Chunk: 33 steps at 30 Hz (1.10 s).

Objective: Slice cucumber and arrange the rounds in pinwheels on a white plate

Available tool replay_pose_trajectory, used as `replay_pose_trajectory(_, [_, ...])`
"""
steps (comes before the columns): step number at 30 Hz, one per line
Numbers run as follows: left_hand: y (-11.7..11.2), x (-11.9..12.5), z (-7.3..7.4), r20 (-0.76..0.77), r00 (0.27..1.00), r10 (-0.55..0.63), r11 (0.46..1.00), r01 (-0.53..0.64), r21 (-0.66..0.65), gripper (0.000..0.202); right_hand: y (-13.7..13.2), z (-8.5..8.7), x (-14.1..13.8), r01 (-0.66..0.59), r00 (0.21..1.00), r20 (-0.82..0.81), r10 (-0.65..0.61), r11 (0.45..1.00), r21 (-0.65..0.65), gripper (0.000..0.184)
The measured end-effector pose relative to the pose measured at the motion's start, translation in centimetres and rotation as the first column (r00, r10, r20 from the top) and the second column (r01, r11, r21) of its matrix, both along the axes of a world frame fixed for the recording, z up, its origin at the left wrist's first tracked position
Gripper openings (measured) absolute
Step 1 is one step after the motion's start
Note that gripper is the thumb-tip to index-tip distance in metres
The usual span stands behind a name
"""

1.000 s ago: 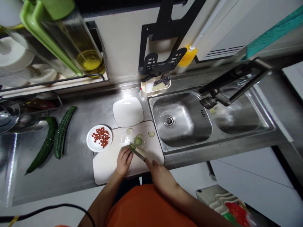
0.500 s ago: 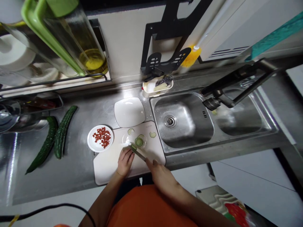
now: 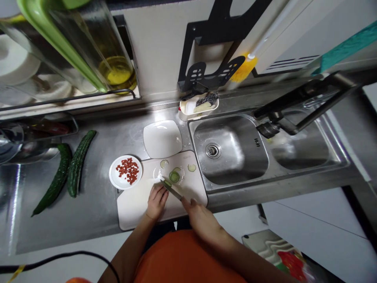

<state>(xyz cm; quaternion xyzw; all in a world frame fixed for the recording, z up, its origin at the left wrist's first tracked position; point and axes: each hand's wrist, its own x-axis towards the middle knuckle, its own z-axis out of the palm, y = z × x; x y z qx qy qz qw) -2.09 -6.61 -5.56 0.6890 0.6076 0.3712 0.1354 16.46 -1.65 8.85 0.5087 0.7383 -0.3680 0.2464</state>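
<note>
My right hand [image 3: 203, 221] is closed round the handle of a knife [image 3: 174, 192], its blade slanting up and left across the white cutting board [image 3: 135, 208]. Curled fingers of my left hand [image 3: 157, 199] press down close to the blade's tip, on a piece of cucumber that they mostly hide. A green cucumber slice [image 3: 167, 183] shows against the far side of the blade. Beyond it lies a small overlapping pile of cucumber slices [image 3: 174, 176]. Single slices lie apart, one near the board's far edge [image 3: 164, 163] and one at its right [image 3: 191, 168].
A white squarish plate [image 3: 162, 139] touches the board's far edge. To its left stands a round plate [image 3: 113, 179] of red diced bits. Two whole cucumbers [image 3: 79, 165] lie further left. At right are a steel sink [image 3: 235, 157] and a black faucet [image 3: 291, 102]. A caddy [image 3: 191, 116] stands behind.
The view has shifted slightly, so the scene sits a little further right. The knife and both hands keep nearly the same places on the board.
</note>
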Motion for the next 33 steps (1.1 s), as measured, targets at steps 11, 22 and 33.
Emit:
replay_pose_trajectory(11, [0.0,0.0,0.1,0.031,0.999,-0.009,1.0,0.009,-0.006,0.023,0.8,0.4,-0.8,0.006,0.999,0.038,-0.004,0.999,-0.039,0.053])
replay_pose_trajectory(22, [0.0,0.0,-0.2,0.011,1.0,0.001,1.0,0.0,-0.005,0.021,0.2,-0.7,-1.0,-0.041,0.997,0.063,0.041,0.999,-0.007,0.056])
replay_pose_trajectory(33, [0.0,0.0,-0.1,0.017,1.0,-0.011,1.0,0.011,-0.016,0.025,0.7,-1.2,-1.7,-0.025,0.999,0.045,0.024,1.0,0.018,0.051])
